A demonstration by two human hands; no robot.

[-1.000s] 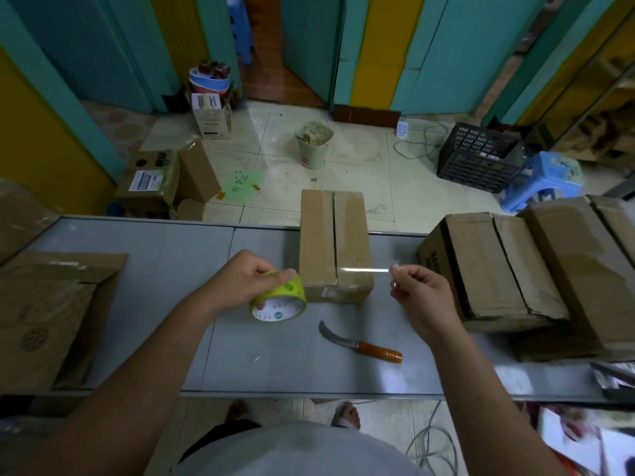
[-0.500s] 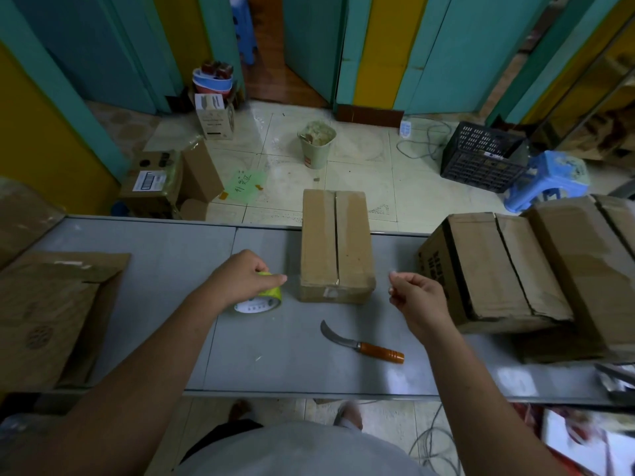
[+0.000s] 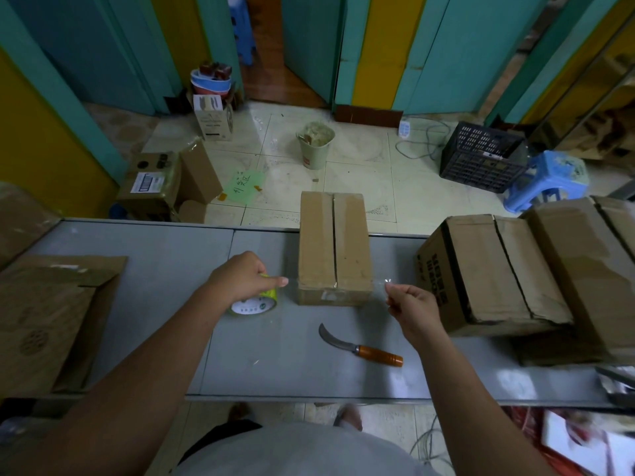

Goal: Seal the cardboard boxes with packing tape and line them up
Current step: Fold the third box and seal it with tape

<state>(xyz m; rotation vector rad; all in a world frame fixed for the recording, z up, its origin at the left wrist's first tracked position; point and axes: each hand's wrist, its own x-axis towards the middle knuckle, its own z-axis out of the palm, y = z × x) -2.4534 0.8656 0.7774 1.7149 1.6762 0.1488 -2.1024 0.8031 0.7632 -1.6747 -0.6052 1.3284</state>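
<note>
Your left hand grips the yellow-green packing-tape roll on the grey tabletop. Your right hand pinches its clear free end beside the central brown cardboard box. The top seam looks untaped, and lining up remains.

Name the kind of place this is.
Probably a small packing room: cardboard boxes on a grey worktable, tape roll in the left hand, labelled carton on the tiled floor.

1. A small packing room or shop back room.
2. Brown cardboard boxes stand on a long grey counter.
3. More cartons, a black plastic crate and a blue plastic stool sit on the pale tiled floor.
</note>
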